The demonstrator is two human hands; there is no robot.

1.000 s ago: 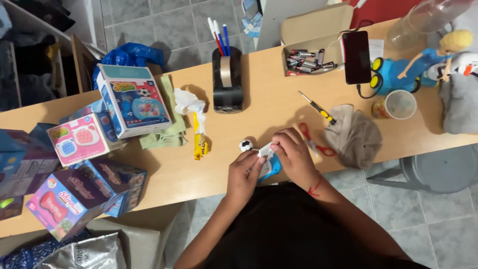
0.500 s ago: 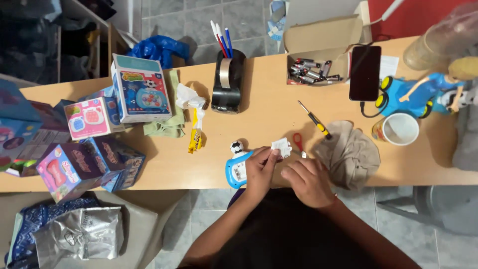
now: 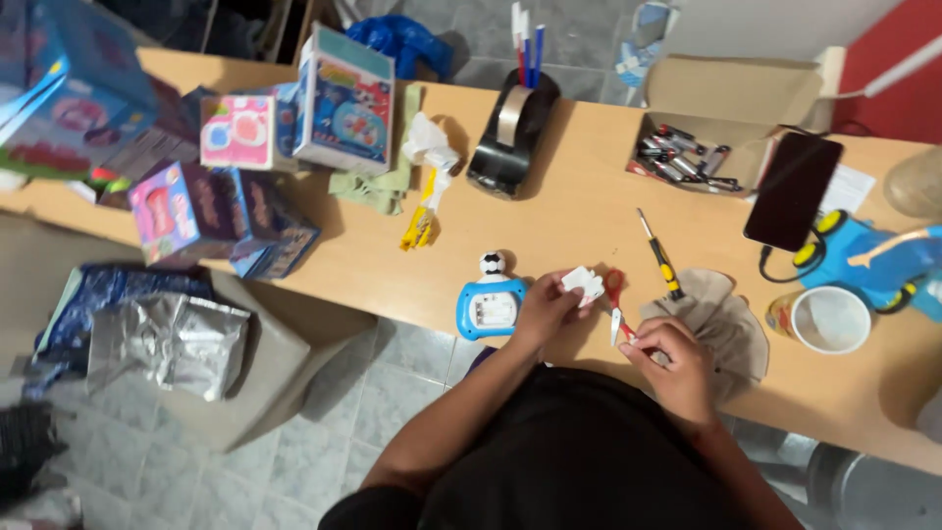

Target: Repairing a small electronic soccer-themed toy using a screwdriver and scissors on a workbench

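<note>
— Red-handled scissors (image 3: 616, 299) lie on the desk (image 3: 579, 211) between the two hands, long axis running roughly away from the person, handles at the far end, blades pointing back toward the near edge.

— Which hand is nearer them?

— The right hand (image 3: 672, 368). Its fingers (image 3: 643, 345) are curled just at the blade tips, pinched on something small; what it is I cannot tell. The left hand (image 3: 540, 309) is just to the left of the scissors, its fingers closed on a small white piece (image 3: 583, 285) held right beside the red handles.

— And the blue thing?

— A blue and white toy (image 3: 489, 306) lies flat on the desk, its open back panel up, touching or nearly touching the left hand on that hand's left side. A small black and white ball figure (image 3: 492, 264) sits at its far end.

— Room to move?

— Tight on the right: a grey cloth (image 3: 721, 319) lies under and beyond the right hand, a yellow-handled screwdriver (image 3: 659, 257) lies slanted just past the scissors, and a white cup (image 3: 829, 319) stands further right. The near edge of the desk runs close under both wrists. Bare wood opens toward the black tape dispenser (image 3: 510, 137).
</note>
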